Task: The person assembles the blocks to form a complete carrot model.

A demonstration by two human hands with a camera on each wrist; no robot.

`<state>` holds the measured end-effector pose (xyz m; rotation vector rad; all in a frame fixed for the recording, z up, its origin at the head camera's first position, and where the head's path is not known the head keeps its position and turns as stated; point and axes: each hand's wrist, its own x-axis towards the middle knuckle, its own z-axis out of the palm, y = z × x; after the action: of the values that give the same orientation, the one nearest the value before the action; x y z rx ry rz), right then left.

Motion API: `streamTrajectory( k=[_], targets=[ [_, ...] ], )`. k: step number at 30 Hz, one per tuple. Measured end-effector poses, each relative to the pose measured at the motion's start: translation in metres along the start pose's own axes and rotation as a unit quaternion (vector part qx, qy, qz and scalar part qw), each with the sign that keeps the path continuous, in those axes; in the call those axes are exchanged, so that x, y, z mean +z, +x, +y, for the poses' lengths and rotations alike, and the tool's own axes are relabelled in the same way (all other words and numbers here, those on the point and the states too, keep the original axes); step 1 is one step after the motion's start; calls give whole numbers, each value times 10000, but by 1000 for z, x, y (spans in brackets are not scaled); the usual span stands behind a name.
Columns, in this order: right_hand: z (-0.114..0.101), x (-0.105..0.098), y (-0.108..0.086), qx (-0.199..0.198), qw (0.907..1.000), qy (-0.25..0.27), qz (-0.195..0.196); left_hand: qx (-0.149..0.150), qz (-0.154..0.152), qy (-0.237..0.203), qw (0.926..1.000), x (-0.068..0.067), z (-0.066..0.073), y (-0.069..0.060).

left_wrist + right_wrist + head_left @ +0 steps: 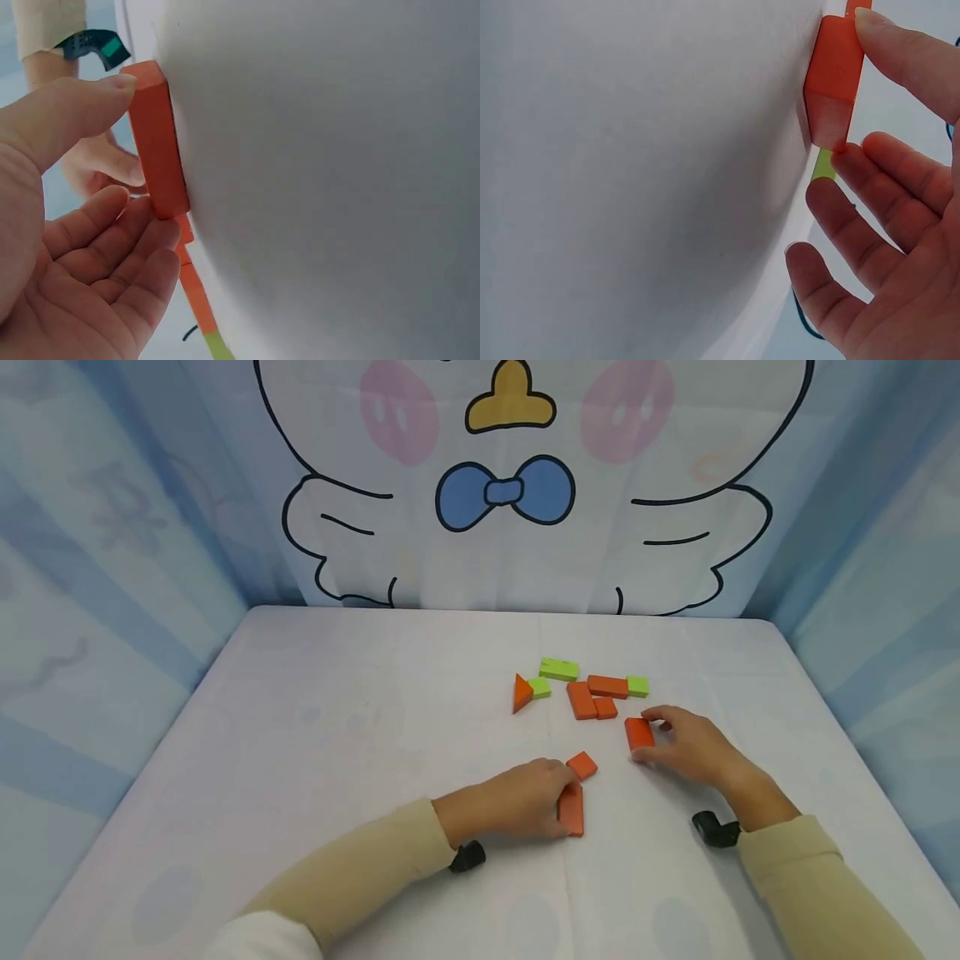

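Ten small blocks, orange and green, lie before you on the white table (337, 718). Item: your left hand (525, 799), narrowed on a long orange block (572, 814), thumb at the near end, fingertips at the far end; the block lies lengthwise, nearest you of all the pieces. Item: your right hand (686, 747), pinching a red-orange block (640, 732) end to end between thumb and finger, its other fingers spread; this block sits just on your side of the far group. Item: one loose orange square (582, 766), set askew just beyond the left-hand block; you cannot tell whether the two touch. Far group, seven pieces: an orange triangle (521, 694) against a green square (540, 687); a green bar (558, 669) behind; an orange bar (607, 687) with a green end piece (637, 686); an upright orange bar (581, 701) beside a small orange piece (606, 707). Progress, by judgement: your arranging looks partway, seven pieces gathered and free of your hands, two in your grip, one lying loose. No finished outline is plain, so the remainder cannot be fixed.
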<state>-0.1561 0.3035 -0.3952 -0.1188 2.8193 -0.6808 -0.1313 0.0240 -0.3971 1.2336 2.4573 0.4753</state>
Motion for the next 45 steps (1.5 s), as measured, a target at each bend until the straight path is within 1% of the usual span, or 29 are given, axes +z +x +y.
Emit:
streamTrajectory(
  k=[5, 10, 13, 16, 21, 26, 33, 39, 45],
  targets=[
    [1, 0, -7, -2, 9999, -71, -94, -243, 118, -51, 9996, -2, 3, 22],
    [3, 1, -17, -10, 9999, -103, -86, -447, 243, -125, 9986, -5, 1, 46],
    [4, 2, -21, -46, 9999, -95, -48, -540, 308, -184, 9979, -5, 0, 57],
    [5, 3, -26, -97, 9999, -89, 9, -554, 335, -199, 9977, -6, 1, 66],
    [7, 2, -35, -119, 9998, -124, 56, -514, 297, -218, 9980, -5, 8, 79],
    [9, 3, -43, -162, 9997, -156, 133, -450, 269, -310, 9981, -3, 17, 90],
    [11, 3, -48, -352, 9989, -185, 240, -375, 362, -348, 9980, 1, 23, 100],
    [12, 3, -49, -424, 9987, -152, 256, -301, 387, -281, 9984, 2, 28, 104],
    [14, 3, -50, -400, 9988, -185, 223, -317, 407, -223, 9984, 2, 32, 106]
  ],
)
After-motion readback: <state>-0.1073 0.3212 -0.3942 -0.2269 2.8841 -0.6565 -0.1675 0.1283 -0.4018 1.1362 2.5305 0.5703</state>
